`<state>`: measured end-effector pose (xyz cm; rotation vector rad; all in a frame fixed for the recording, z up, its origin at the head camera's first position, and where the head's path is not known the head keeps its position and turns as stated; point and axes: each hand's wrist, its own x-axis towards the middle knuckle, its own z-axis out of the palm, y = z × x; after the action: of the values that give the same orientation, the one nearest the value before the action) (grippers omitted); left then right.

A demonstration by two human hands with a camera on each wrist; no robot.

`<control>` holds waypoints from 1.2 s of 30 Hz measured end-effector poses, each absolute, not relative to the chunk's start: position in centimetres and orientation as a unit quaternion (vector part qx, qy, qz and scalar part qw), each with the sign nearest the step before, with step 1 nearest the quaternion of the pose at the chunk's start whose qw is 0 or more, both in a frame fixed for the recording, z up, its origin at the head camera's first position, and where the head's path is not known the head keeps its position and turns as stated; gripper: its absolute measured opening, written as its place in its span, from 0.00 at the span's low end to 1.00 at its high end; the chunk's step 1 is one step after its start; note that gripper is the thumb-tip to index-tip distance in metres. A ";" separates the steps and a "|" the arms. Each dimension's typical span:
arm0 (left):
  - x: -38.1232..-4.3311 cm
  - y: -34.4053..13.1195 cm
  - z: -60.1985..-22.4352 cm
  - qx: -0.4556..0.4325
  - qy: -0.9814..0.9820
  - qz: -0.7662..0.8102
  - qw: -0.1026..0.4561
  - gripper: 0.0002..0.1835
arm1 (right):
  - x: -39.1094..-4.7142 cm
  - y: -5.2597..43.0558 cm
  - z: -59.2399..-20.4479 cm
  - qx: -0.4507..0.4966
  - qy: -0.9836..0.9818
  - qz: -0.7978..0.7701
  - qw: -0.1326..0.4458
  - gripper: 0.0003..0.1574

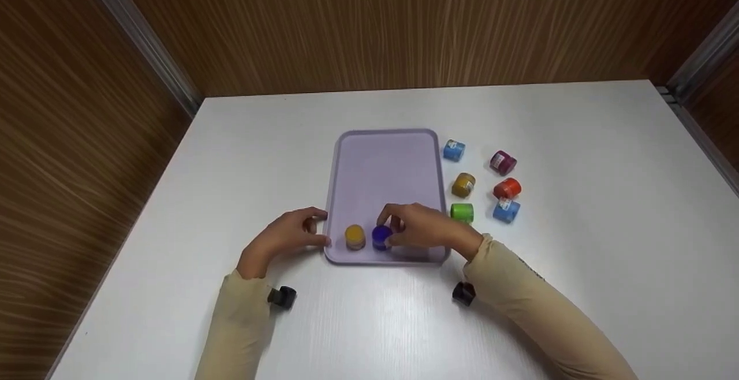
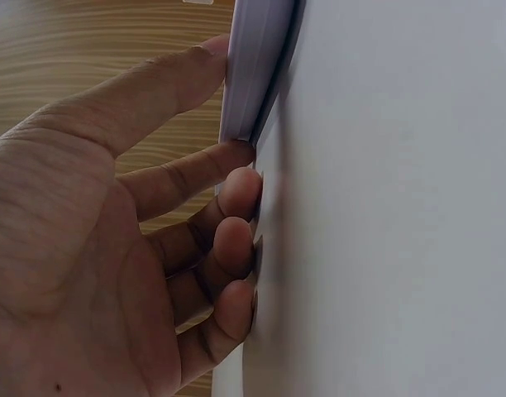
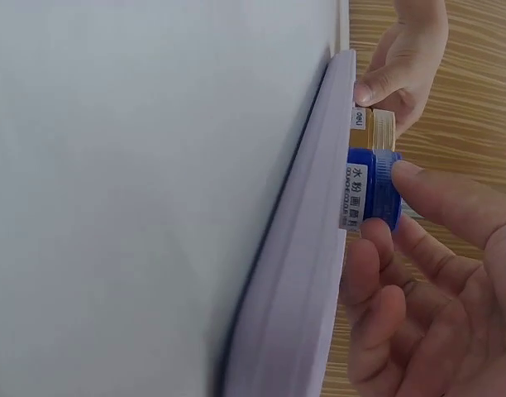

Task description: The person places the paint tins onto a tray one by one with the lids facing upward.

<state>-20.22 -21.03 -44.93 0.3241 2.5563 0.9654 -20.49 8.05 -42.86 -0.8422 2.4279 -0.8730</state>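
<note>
My right hand (image 1: 418, 225) pinches a dark blue paint jar (image 3: 371, 190) by its lid between thumb and fingers. The jar stands upright at the near end of a pale purple tray (image 1: 387, 172). Just left of it on the tray is an upright yellow paint jar (image 1: 355, 237), its side partly behind the blue one in the right wrist view. My left hand (image 1: 291, 233) is at the tray's left edge. In the left wrist view, its thumb and index fingertips touch the tray's side (image 2: 257, 66), while the other fingers bend loosely against the white table.
Right of the tray lie several paint jars: a light blue one (image 1: 454, 150), a dark yellow one (image 1: 463, 185), a green one (image 1: 462, 212), a purple one (image 1: 503, 162), a red one (image 1: 507, 188) and another blue one (image 1: 506, 210). A wood-grain panel (image 1: 404, 28) rises behind the table.
</note>
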 end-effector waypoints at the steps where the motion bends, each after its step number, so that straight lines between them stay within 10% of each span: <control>1: -20.2 -21.1 -45.0 0.114 0.912 0.344 0.193 0.33 | -20.5 8.1 -43.0 -0.303 0.868 -0.328 0.215 0.20; 36: -20.3 -21.2 -44.9 0.120 0.913 0.340 0.193 0.34 | -19.8 12.4 -41.5 -0.269 0.862 -0.389 0.182 0.24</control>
<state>-20.25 -21.19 -44.88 0.3367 2.5606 0.9525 -19.85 12.40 -41.47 -0.7595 2.4330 -1.0993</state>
